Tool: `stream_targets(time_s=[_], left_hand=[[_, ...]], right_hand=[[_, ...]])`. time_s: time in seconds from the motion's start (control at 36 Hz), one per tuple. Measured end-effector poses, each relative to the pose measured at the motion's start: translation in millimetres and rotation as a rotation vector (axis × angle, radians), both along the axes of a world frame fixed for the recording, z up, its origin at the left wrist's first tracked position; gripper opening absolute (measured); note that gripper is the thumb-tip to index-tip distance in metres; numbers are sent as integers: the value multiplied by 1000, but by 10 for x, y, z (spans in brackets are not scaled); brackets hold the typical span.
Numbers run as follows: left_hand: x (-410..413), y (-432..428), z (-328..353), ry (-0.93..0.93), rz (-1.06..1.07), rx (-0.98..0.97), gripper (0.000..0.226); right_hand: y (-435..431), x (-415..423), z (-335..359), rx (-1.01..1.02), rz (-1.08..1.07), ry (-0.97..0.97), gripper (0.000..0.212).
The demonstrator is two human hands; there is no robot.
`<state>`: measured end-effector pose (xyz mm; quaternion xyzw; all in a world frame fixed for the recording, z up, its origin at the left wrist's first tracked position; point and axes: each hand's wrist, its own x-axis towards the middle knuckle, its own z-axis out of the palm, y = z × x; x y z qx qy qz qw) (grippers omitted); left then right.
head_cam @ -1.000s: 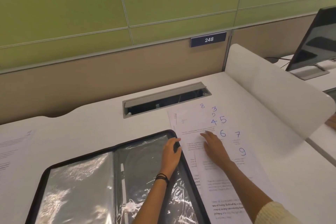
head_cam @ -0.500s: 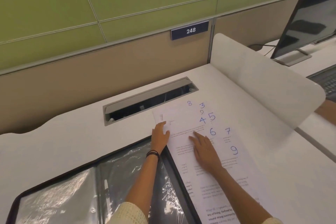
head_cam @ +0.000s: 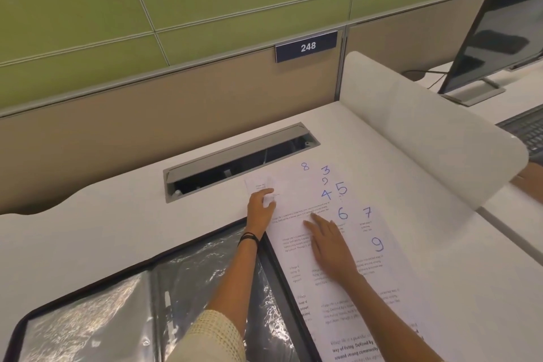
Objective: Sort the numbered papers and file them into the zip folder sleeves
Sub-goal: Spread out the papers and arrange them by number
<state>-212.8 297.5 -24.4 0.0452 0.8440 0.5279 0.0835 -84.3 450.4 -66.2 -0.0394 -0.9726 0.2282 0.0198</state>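
Head view: I see the numbered papers [head_cam: 305, 185] spread in a fan on the bench [head_cam: 117, 229], just right of the open zip folder [head_cam: 191, 288]. My left hand [head_cam: 260, 210] pinches one sheet's top left corner, fingers curled. My right hand [head_cam: 329, 244] lies flat, fingers straight, pressing the pile. Paper is thin, light and slippery, so I think a corner is the best place to hold.

An open zip folder [head_cam: 141, 303] lies at the tabletop's [head_cam: 88, 229] left front. Overlapping numbered papers [head_cam: 346, 244] lie just right of it. A cable hatch [head_cam: 241, 159] sits behind both.
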Motion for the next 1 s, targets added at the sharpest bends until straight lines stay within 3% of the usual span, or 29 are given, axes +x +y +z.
stream_targets(time_s=[0.25,0.39,0.58,0.67,0.78,0.92,1.0], left_hand=[[-31,-28,208,71,-35,48,27],[1,-101,325,105,-25,57,26],[20,-106,498,148,-54,50,28],[32,-89,619,160,-55,78,30],[66,-65,762,188,-66,113,32],[81,-67,949,242,-101,153,34],[116,-85,1093,278,-101,201,34]], right_hand=[[18,1,97,-31,0,5,68],[26,23,144,-63,12,11,49],[71,53,195,-57,19,42,41],[88,68,204,-60,15,58,55],[114,92,204,-65,7,55,39],[128,139,238,-63,7,55,43],[131,137,281,-60,11,60,34]])
